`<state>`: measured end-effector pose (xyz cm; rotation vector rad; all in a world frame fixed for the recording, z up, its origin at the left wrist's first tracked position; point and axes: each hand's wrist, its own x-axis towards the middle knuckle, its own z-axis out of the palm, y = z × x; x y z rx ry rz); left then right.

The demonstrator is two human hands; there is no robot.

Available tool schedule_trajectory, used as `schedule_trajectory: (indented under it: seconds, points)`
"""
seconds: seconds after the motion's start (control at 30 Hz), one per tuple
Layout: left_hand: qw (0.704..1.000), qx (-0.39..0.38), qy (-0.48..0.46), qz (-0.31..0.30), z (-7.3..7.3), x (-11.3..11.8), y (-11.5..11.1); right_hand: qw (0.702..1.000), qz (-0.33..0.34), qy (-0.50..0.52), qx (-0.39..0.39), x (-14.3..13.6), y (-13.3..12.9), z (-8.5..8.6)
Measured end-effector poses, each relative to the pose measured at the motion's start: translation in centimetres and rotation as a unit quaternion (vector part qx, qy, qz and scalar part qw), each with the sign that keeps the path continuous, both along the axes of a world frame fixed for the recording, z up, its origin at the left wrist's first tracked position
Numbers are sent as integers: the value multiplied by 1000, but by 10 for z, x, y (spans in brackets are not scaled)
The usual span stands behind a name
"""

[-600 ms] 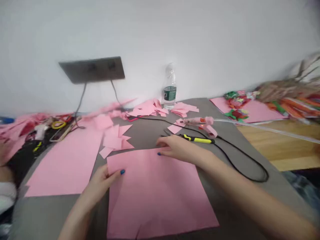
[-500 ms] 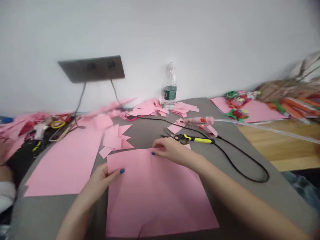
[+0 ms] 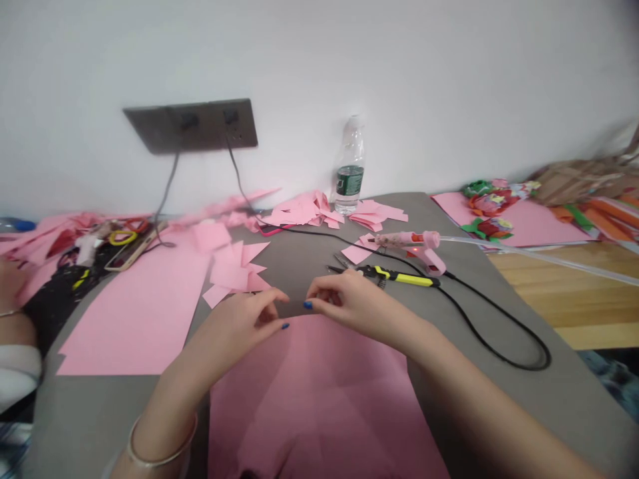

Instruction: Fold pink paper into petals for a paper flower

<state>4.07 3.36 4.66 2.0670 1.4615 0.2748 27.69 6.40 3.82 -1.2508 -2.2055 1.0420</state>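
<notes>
A large pink paper sheet (image 3: 319, 392) lies in front of me on the grey table, with faint creases and shadows on it. My left hand (image 3: 254, 316) is over its top left part, thumb and fingers apart, nothing between them. Just beyond the sheet's top edge is my right hand (image 3: 334, 296), fingers loosely curled with a gap behind the thumb and no paper visible in its grasp. Yellow-handled pliers (image 3: 399, 276) lie right behind the right hand. Small cut pink pieces (image 3: 232, 266) are piled past the left hand.
A pink glue gun (image 3: 412, 243) with a clear glue stick and black cord (image 3: 499, 352) lies to the right. A water bottle (image 3: 349, 173) stands by the wall. More pink sheets (image 3: 134, 319) lie left; paper flowers (image 3: 492, 206) sit far right. Another person's arm (image 3: 17, 332) shows at left.
My left hand has let go of the sheet's left corner and moved right, towards my right hand. The sheet's top edge now sits lower, clear of the right fingertips.
</notes>
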Motion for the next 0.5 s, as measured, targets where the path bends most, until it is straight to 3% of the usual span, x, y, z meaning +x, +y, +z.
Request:
schedule_trajectory:
  seconds: [0.13, 0.2, 0.33, 0.4, 0.5]
  points:
    - [996, 8, -78, 34, 4, -8, 7, 973, -216, 61, 57, 40, 1, 10]
    - [990, 3, -121, 70, 2, -15, 6, 954, -279, 101, 49, 61, 1, 10]
    - [985, -84, -134, 74, -15, -20, 3, 971, -214, 99, -43, 77, -7, -3]
    - [983, -132, -120, 32, -23, -18, 3, 978, -170, 78, -87, 72, -13, -14]
    - [981, -154, -104, -61, -25, -14, 6, 980, -148, 94, -91, 63, -18, -27]
